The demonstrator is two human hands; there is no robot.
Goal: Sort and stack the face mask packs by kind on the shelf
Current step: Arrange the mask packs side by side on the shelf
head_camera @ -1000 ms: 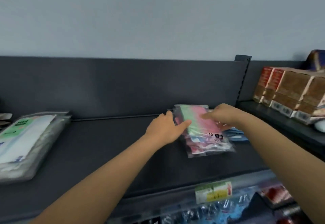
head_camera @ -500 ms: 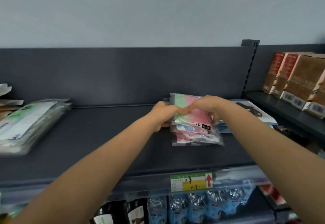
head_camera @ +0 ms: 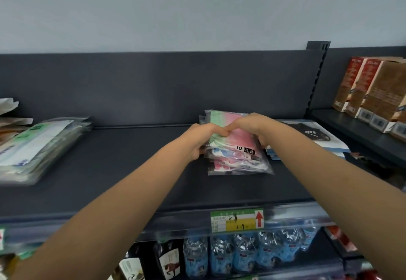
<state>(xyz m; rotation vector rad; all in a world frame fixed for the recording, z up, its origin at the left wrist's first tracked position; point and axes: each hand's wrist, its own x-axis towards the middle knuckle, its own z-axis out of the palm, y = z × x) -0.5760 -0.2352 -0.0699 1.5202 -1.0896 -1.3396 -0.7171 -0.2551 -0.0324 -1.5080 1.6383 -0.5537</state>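
Mask pile [head_camera: 239, 159] is sitting at 12 o'clock, pointing 11 to 5 | left hand [head_camera: 197, 139] and right hand [head_camera: 248, 126] are squeezing its sides

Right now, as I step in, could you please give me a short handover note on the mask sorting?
The left hand grips the left edge of the colourful pack stack; the right hand holds its top and right side.
That stack lies midway along the shelf; white-and-green packs are piled far left; black-mask packs lie to its right.
Done: three kinds in separate piles.
Left: likely square the colourful stack, whose lower packs stick out.
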